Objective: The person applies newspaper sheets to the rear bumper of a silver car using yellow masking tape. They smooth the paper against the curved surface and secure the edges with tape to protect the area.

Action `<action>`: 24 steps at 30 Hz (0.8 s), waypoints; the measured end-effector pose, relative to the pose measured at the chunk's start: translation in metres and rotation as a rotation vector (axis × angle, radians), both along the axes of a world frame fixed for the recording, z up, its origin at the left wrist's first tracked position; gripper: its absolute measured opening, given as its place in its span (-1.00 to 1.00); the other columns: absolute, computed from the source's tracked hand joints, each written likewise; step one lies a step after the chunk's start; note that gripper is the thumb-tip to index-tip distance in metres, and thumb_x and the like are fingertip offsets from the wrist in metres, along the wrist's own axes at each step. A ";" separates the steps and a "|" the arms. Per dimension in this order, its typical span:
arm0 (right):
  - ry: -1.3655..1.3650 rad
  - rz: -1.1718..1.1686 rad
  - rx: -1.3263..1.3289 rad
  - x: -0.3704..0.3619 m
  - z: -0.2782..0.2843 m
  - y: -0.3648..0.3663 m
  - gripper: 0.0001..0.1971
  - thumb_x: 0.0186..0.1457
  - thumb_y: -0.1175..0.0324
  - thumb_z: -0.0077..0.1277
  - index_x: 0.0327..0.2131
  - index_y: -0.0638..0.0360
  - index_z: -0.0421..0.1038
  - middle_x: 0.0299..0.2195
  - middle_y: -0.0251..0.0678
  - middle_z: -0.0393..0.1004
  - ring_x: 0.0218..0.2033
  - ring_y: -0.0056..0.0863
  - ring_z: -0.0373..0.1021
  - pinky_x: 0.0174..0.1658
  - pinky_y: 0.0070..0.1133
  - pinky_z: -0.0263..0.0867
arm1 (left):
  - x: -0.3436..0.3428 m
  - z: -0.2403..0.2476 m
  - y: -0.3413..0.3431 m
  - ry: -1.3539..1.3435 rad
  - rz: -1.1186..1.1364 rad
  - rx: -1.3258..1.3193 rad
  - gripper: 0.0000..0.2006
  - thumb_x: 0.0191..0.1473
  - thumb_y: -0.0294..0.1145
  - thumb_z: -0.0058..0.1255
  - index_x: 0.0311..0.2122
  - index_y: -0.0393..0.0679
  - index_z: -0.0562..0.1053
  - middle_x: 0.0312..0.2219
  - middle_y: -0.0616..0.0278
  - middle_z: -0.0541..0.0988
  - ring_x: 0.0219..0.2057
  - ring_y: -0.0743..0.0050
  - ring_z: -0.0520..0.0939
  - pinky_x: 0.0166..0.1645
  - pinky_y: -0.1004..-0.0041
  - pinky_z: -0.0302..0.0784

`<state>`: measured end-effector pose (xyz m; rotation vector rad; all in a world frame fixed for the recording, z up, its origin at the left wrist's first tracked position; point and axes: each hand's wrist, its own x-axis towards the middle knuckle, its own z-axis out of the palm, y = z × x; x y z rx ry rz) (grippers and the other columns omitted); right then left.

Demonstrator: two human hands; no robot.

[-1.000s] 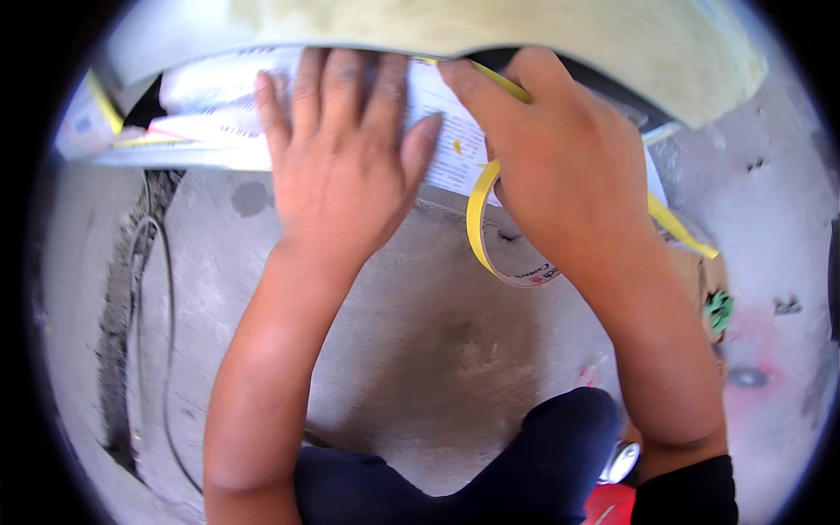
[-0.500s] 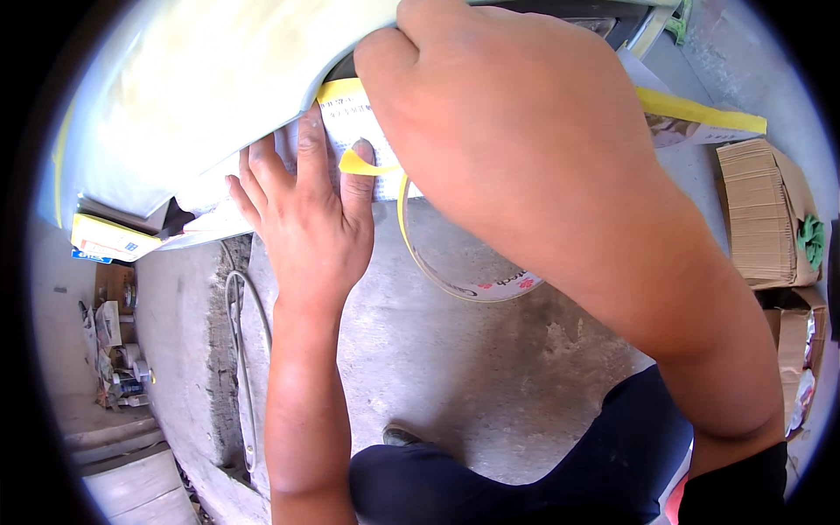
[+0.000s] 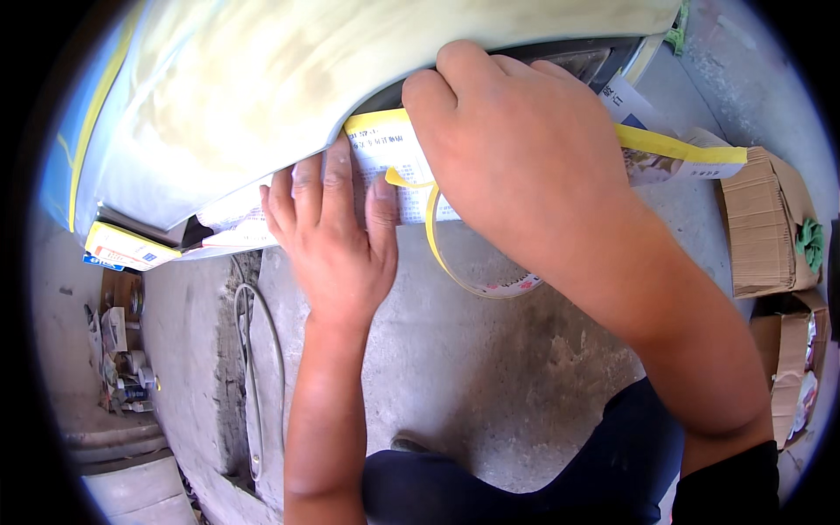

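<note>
A large car body panel (image 3: 262, 96) with pale, yellowish patches curves across the top. Printed paper sheets edged with yellow tape run below its rim, one newspaper piece (image 3: 378, 157) showing between my hands. My left hand (image 3: 337, 241) lies on this paper with fingers stretched out, fingertips at the panel's lower edge. At the dark gap under the rim is my right hand (image 3: 525, 149), knuckles up and fingers curled, their tips hidden. A roll of yellow masking tape (image 3: 442, 254) hangs beneath my right palm, partly covered by it; its short loose end sticks out toward my left thumb.
Cardboard boxes (image 3: 757, 223) with a green cloth (image 3: 810, 245) stand at the right. A grey cable (image 3: 248, 350) lies on the concrete floor (image 3: 420, 350) at the left. Mixed items (image 3: 122, 350) line the far left wall. My knee in dark trousers (image 3: 525, 472) is below.
The view has shifted, so more of the panel shows and both hands appear lower. My right hand looks smaller and farther off. My left hand stays flat on the paper.
</note>
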<state>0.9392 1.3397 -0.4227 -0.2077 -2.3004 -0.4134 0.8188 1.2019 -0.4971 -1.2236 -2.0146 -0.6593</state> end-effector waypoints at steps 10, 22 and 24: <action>0.065 0.042 0.049 0.000 -0.005 0.006 -0.87 -0.19 0.27 0.14 -0.52 0.07 0.48 -0.57 -0.44 0.37 -0.53 -0.51 0.41 -0.43 -0.51 0.19 | 0.008 0.004 0.005 -0.012 -0.058 0.045 -0.59 0.11 -0.37 0.01 0.06 -0.32 0.45 -0.03 -0.07 0.53 0.07 -0.21 0.35 0.24 0.00 0.11; -0.008 0.004 -0.036 0.015 0.000 0.000 -0.88 -0.12 0.29 0.10 -0.47 0.08 0.50 -0.51 -0.39 0.41 -0.48 -0.47 0.41 -0.36 -0.49 0.20 | 0.022 0.007 0.012 0.036 -0.038 0.115 -0.55 0.04 -0.56 0.03 0.10 -0.28 0.44 -0.09 -0.01 0.58 -0.05 -0.05 0.49 0.11 0.13 0.29; -0.003 0.015 -0.029 0.016 0.002 0.000 -0.89 -0.11 0.29 0.10 -0.48 0.07 0.49 -0.51 -0.40 0.40 -0.47 -0.48 0.41 -0.36 -0.49 0.19 | 0.026 0.016 0.013 0.061 -0.025 0.078 -0.53 0.01 -0.58 0.05 0.10 -0.27 0.43 -0.11 -0.01 0.59 -0.08 -0.03 0.53 0.07 0.15 0.34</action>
